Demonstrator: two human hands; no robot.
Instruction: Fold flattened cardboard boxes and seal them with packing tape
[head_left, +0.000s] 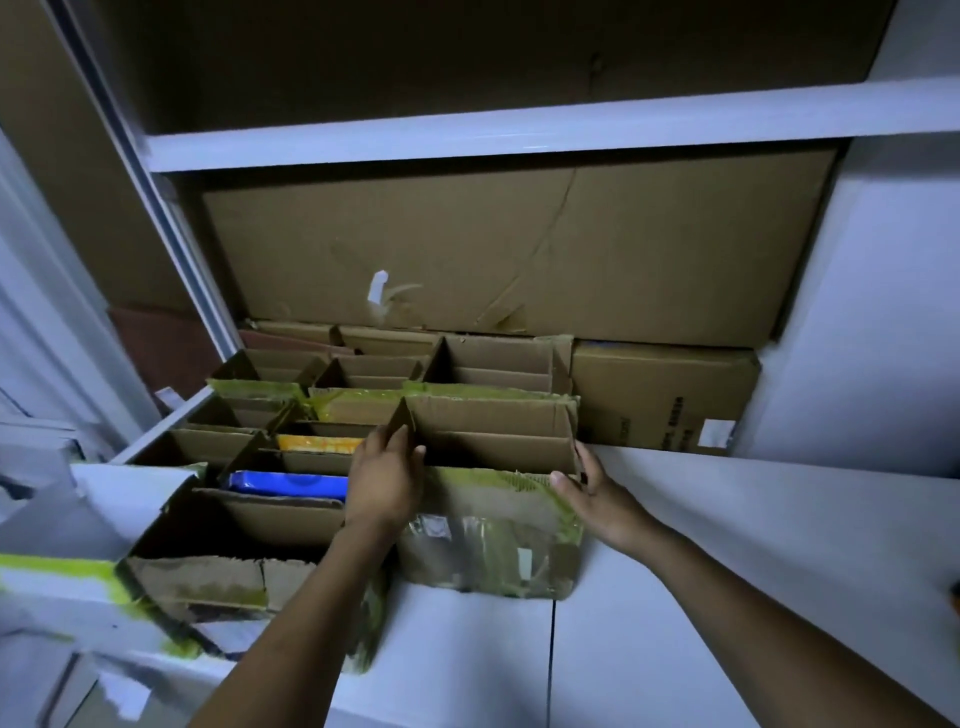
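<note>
Your left hand (384, 478) grasps the left end of the open cardboard box (493, 551), with the fingers curled over its rim beside the upright side flap (401, 415). Your right hand (597, 499) grasps the box's right front corner, thumb lying along the top of the front wall and the other fingers wrapped round the side. So both hands hold the same box, one at each end

The box stands open-topped on the white shelf (753, 519), at its front edge, and yellow-green tape (498, 483) runs along its front rim. Touching it on the left is a neighbouring open box (208, 577) with torn walls. Just behind that one, a blue packet (291, 484) and an orange packet (319, 443) stand on edge in further compartments

More open boxes (363, 369) fill the rows behind. A closed carton (660, 400) sits to the right of them, against the back. Above it all a large flat cardboard sheet (519, 249) leans on the rear wall under the upper shelf board (519, 132)
</note>
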